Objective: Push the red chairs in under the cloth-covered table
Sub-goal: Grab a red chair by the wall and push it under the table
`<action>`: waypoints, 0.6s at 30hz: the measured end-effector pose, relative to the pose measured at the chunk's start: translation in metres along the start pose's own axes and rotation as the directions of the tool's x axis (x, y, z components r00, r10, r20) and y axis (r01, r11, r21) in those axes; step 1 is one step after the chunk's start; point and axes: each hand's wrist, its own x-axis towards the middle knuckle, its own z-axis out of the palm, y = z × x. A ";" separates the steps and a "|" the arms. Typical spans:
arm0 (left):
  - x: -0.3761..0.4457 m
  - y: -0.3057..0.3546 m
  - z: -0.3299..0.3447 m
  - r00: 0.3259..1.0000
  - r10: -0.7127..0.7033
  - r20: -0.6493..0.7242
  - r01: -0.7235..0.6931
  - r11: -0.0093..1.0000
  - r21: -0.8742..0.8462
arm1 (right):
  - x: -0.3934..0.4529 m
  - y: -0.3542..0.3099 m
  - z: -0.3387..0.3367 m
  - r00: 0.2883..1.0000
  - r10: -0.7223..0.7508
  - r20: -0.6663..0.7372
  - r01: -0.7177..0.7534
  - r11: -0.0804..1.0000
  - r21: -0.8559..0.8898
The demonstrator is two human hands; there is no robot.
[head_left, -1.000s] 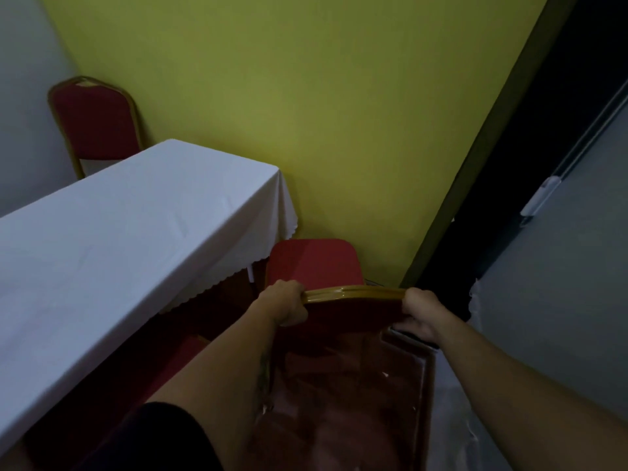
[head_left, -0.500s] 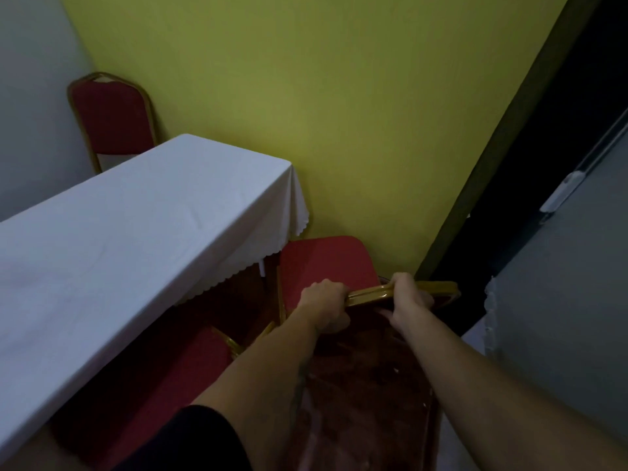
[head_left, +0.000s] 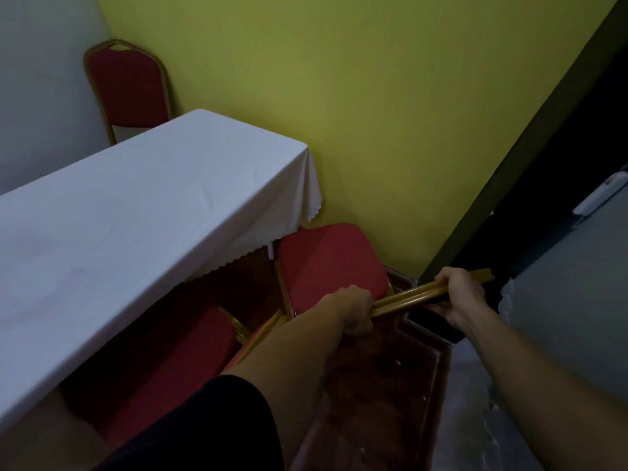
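Note:
A long table under a white cloth (head_left: 129, 212) runs from lower left to the middle. A red chair (head_left: 329, 266) with a gold frame stands at the table's near corner, its seat just outside the cloth's scalloped edge. My left hand (head_left: 353, 312) and my right hand (head_left: 458, 295) both grip the gold top rail of its backrest. Another red seat (head_left: 190, 355) lies partly under the table on the left. A third red chair (head_left: 127, 86) stands behind the table's far end.
A yellow wall (head_left: 356, 96) closes the space just beyond the chair. A dark door frame (head_left: 530, 185) slants up on the right, with a grey door (head_left: 577, 300) beside it. The floor (head_left: 380, 409) under my arms is glossy dark red.
The chair's top rail has swung round and now slants up to the right. The seat sits closer to the table corner. My right hand has slid out along the rail.

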 end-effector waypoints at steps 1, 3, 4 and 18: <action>0.001 0.002 0.001 1.000 -0.003 -0.014 0.003 1.000 -0.001 | 0.004 -0.002 -0.001 1.000 -0.004 0.028 0.005 1.000 -0.024; 0.003 0.005 0.001 0.999 -0.018 -0.032 0.018 1.000 -0.010 | 0.014 -0.004 -0.003 0.998 -0.015 0.057 0.019 0.997 -0.069; 0.005 0.006 0.001 0.999 -0.029 -0.032 0.028 1.000 -0.008 | 0.019 -0.006 -0.003 0.998 -0.020 0.067 0.026 0.996 -0.087; 0.043 0.021 -0.017 0.973 -0.225 -0.042 0.219 0.969 -0.114 | 0.103 -0.050 0.044 0.941 0.038 0.336 0.087 0.932 -0.351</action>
